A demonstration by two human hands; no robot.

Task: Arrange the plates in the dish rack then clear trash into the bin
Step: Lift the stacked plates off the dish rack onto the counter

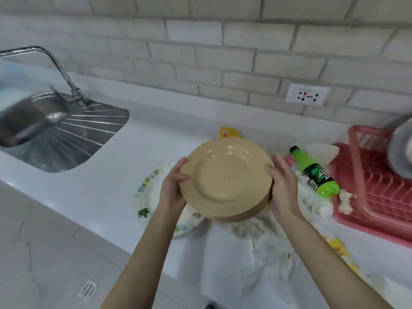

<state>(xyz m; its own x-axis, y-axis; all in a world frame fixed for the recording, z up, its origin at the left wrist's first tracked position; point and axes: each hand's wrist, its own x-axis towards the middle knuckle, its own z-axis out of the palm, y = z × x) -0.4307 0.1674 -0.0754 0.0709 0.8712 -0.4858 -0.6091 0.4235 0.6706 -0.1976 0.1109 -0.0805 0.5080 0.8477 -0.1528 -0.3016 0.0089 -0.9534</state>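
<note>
A stack of several beige plates [225,179] hangs above the white counter, tilted toward me. My left hand [172,188] grips its left rim with the thumb on top. My right hand [282,186] grips the right rim. The pink dish rack [376,188] stands at the right, with a grey dish [401,150] leaning at its far right. Trash lies around: a green soda bottle [316,173] on its side, crumpled white paper [258,233] under the stack, a patterned paper plate [149,197] to the left, and yellow wrappers [229,132].
A steel sink [33,126] with a drainboard and a tap [58,68] sits at the left. A wall socket [308,95] is on the tiled wall. Another yellow wrapper [336,246] lies at the counter's front right. The grey floor with a drain [87,289] shows below.
</note>
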